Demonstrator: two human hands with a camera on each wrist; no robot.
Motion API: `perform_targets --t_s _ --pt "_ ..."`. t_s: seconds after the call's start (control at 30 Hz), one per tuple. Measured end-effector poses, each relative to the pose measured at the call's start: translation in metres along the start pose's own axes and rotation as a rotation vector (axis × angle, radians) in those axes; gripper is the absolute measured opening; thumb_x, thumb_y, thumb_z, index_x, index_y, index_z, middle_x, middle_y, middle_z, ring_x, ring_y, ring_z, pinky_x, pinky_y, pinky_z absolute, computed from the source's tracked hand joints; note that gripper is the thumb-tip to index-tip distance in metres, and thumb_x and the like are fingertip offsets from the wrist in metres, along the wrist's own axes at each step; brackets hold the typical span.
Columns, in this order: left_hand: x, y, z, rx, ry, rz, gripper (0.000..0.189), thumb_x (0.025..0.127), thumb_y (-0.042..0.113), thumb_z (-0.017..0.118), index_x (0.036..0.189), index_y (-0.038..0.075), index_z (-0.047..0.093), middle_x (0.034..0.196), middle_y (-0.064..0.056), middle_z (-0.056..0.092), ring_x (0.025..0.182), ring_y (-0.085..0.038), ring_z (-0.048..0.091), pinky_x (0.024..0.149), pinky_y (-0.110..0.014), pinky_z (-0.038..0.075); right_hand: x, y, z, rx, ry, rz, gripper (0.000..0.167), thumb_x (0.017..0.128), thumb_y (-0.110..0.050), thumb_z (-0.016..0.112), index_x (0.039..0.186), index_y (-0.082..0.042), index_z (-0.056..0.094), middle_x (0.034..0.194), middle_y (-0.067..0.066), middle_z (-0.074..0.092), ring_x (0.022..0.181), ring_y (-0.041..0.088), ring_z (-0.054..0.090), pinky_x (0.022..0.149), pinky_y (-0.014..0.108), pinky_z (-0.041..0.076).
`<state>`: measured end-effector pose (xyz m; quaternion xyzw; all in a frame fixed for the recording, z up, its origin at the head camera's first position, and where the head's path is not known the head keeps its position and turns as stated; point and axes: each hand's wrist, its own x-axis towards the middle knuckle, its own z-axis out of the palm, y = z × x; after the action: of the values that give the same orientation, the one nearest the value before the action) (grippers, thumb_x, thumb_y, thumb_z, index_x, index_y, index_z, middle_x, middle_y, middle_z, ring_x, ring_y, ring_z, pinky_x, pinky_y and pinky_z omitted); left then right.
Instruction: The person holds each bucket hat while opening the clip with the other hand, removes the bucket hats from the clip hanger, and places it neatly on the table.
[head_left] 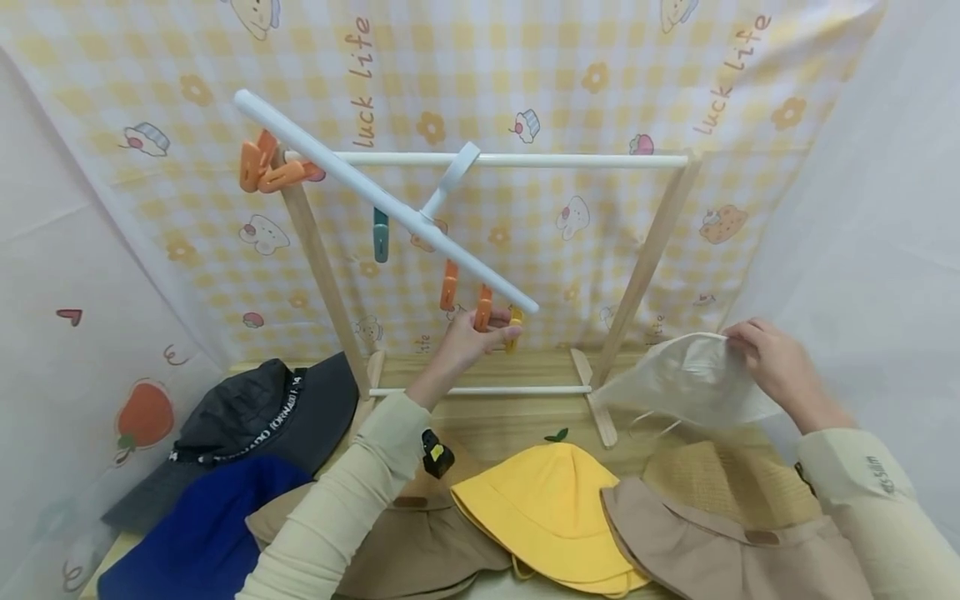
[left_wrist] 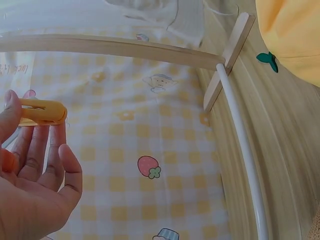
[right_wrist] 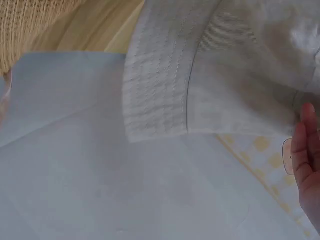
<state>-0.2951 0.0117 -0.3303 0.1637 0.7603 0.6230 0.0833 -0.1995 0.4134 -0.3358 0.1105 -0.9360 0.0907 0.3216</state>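
My left hand [head_left: 471, 337] pinches the yellow clip [left_wrist: 45, 111] hanging near the lower right end of a light-blue hanger bar [head_left: 352, 177]. An orange clip [head_left: 483, 308] hangs right beside that hand. The bar slants down to the right, its hook [head_left: 459, 167] by the rack's top rail. At the right, my right hand [head_left: 776, 367] grips a white bucket hat [head_left: 686, 375] by its crown. That hat is off the table; its stitched brim [right_wrist: 155, 90] shows in the right wrist view.
A wooden rack [head_left: 647, 258] with white rails stands behind. More clips, including a green one [head_left: 381, 235], hang along the bar. In front lie a yellow hat [head_left: 551, 508], a blue hat [head_left: 217, 525], a dark hat [head_left: 247, 408], brown hats [head_left: 720, 533] and a woven hat [head_left: 727, 479].
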Motion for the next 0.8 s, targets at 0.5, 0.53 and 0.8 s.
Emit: perform_targets --t_s 0.5,0.53,0.8 --pt "-0.001 0.000 0.005 -0.048 -0.036 0.001 0.036 0.085 0.025 0.069 0.117 0.008 0.061 0.116 -0.008 0.064 0.094 -0.015 0.059 0.070 -0.025 0.047 0.008 0.014 0.009 -0.065 -0.358 0.155 0.012 0.084 0.004 0.054 0.088 0.011 0.063 0.075 0.028 0.051 0.067 0.038 0.050 0.062 0.048 0.043" --pt "-0.001 -0.001 0.007 -0.059 -0.046 0.007 0.037 0.086 0.025 0.068 0.119 0.008 0.060 0.118 -0.008 0.063 0.097 -0.016 0.059 0.072 -0.025 0.047 0.008 0.013 0.014 -0.056 -0.355 0.194 0.016 0.086 0.003 0.051 0.092 0.012 0.063 0.078 0.032 0.052 0.069 0.043 0.051 0.064 0.049 0.043" --pt "-0.003 -0.005 0.024 -0.161 -0.068 0.057 0.039 0.090 0.021 0.063 0.125 0.007 0.056 0.122 -0.010 0.060 0.099 -0.016 0.059 0.076 -0.027 0.048 -0.003 0.005 0.054 0.137 -0.433 0.362 0.056 0.091 -0.008 0.044 0.135 0.021 0.024 0.115 0.045 0.047 0.103 0.058 0.047 0.084 0.061 0.041"
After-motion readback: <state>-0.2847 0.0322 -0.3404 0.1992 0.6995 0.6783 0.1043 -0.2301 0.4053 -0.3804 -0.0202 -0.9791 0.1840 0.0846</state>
